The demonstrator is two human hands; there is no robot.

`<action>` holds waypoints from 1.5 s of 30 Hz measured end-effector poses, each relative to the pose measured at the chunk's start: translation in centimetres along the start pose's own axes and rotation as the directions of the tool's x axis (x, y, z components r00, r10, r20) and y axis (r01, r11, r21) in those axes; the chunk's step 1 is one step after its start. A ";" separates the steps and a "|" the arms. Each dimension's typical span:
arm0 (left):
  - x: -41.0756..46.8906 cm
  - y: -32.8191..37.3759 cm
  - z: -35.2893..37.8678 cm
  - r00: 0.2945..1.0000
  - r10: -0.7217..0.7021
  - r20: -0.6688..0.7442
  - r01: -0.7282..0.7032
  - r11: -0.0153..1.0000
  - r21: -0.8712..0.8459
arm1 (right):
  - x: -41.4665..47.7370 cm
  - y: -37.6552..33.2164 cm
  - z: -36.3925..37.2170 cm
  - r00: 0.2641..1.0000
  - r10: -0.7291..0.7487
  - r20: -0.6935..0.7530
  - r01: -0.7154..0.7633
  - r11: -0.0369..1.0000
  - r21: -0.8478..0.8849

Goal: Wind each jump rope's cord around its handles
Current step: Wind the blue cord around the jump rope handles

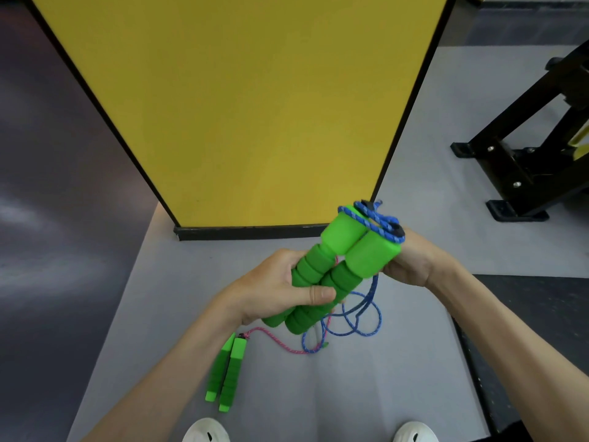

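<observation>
Both hands grip the green handles.

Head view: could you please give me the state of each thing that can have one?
green handles: held together in the air, side by side.
blue cord: a few turns across the caps, the rest hanging loose.
left-hand grip: closed round both handles.
right-hand grip: at the caps, seems to pinch the blue cord.
second rope's handles: lying side by side on the floor.
pink cord: unwound, loose.
</observation>
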State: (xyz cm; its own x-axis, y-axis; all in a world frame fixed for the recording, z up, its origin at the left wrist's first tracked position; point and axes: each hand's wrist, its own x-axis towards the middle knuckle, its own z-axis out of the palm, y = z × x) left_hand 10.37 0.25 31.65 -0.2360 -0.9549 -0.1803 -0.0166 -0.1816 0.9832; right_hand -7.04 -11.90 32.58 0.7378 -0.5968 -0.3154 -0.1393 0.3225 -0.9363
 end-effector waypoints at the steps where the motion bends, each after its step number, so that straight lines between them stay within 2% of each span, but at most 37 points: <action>1: 0.1 0.0 0.0 1.000 0.015 -0.020 -0.016 0.999 -0.045 | 0.4 0.1 0.0 1.000 -0.017 0.020 0.017 1.000 0.005; 5: 0.3 -0.3 0.3 0.996 0.012 -0.094 -0.028 0.985 -0.173 | 0.9 0.0 0.5 0.995 -0.074 0.064 0.071 0.997 0.040; 8: 0.4 -0.4 0.6 0.992 0.012 -0.124 -0.033 0.985 -0.167 | 0.7 0.3 0.7 0.988 -0.147 0.049 0.150 0.986 -0.067; 14: 0.9 -0.7 1.2 0.979 -0.009 -0.202 -0.035 0.976 -0.215 | 0.7 -0.1 1.0 0.996 -0.087 0.012 0.088 0.972 -0.219; 17: 1.1 -1.0 1.3 0.956 0.010 -0.294 -0.051 0.990 -0.130 | 0.8 -0.5 0.6 0.995 -0.083 -0.053 0.064 0.953 -0.297; 20: 1.3 -1.3 1.4 0.944 0.033 -0.327 -0.056 0.997 -0.061 | 0.7 -0.7 0.2 0.991 -0.092 -0.093 0.052 0.927 -0.371; 26: 1.0 -1.0 1.0 0.949 0.010 -0.315 -0.052 0.991 -0.125 | 0.4 -1.1 0.4 0.984 -0.173 -0.050 0.146 0.930 -0.338; 29: 1.0 -0.9 1.1 0.957 0.027 -0.288 -0.085 0.978 -0.190 | 0.3 -1.1 -0.1 0.985 -0.167 -0.048 0.143 0.937 -0.319; 33: 1.3 -0.5 0.9 0.906 0.014 -0.423 -0.140 0.953 -0.268 | 0.2 -1.1 -0.7 0.988 -0.148 -0.047 0.125 0.939 -0.320; 37: 1.2 -1.1 -0.1 0.870 0.004 -0.493 -0.046 0.996 -0.072 | 0.1 -1.6 -0.8 0.973 -0.187 -0.137 0.117 0.906 -0.406; 41: 1.6 -2.0 -0.2 0.832 0.032 -0.554 0.011 0.997 0.075 | 0.1 -1.7 -0.5 0.961 -0.209 -0.179 0.067 0.808 -0.585; 45: 1.9 -2.4 -0.6 0.786 0.047 -0.617 0.054 0.988 0.145 | -0.6 -2.4 0.3 0.958 -0.242 -0.155 0.060 0.695 -0.717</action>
State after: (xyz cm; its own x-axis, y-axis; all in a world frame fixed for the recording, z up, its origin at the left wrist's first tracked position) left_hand 10.50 -1.27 28.91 0.4131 -0.9038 -0.1120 -0.1696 -0.1972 0.9656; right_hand -6.96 -12.11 35.07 0.6380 -0.7636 -0.0991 -0.5262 -0.3384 -0.7801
